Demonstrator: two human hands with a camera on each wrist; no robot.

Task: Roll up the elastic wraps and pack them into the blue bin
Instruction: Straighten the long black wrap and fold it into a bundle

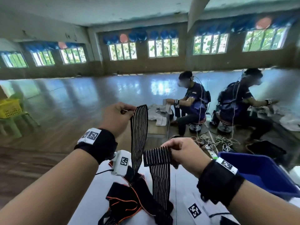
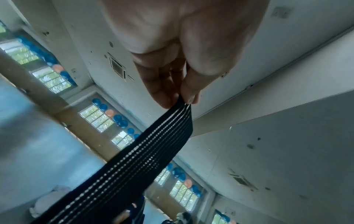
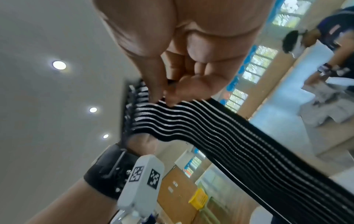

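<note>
My left hand (image 1: 123, 111) is raised and pinches one end of a black elastic wrap with white stripes (image 1: 139, 132); the pinch (image 2: 182, 98) shows close up in the left wrist view. Lower and to the right, my right hand (image 1: 172, 151) pinches the wrap's other end (image 1: 157, 157), folded over at the fingers (image 3: 168, 97). Both lengths hang down to the white table (image 1: 90, 200), where they end in a heap of black wraps with orange edging (image 1: 128, 197). The blue bin (image 1: 263, 172) stands at the table's right side, just beyond my right wrist.
Two seated people (image 1: 193, 101) work with white cloths on the floor ahead, beside a tangle of cables and a power strip (image 1: 211, 143). A yellow basket (image 1: 9, 108) sits on a green chair at the far left. Printed markers (image 1: 194, 210) lie on the table near me.
</note>
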